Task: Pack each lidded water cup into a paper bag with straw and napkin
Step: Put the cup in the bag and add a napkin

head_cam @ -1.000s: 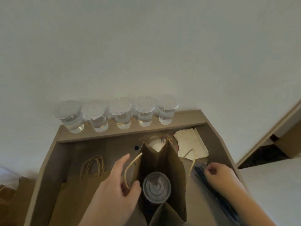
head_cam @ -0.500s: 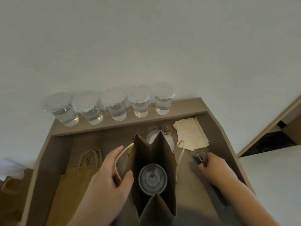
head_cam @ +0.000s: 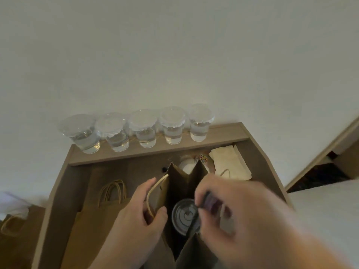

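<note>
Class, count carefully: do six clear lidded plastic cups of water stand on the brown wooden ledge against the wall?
No, only five clear lidded plastic cups stand in a row on the brown wooden ledge.

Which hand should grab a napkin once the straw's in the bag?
Right, probably. The beige paper napkins lie nearer the right hand, which only has to release the thin dark straw. The left hand grips the brown paper bag by its wall, holding it open.

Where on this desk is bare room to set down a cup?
Bare: the shelf end right of the five lidded cups, and the desk strip between shelf and flat paper bags. Crowded: middle, left hand and right hand at the open bag, napkins beside.
</note>
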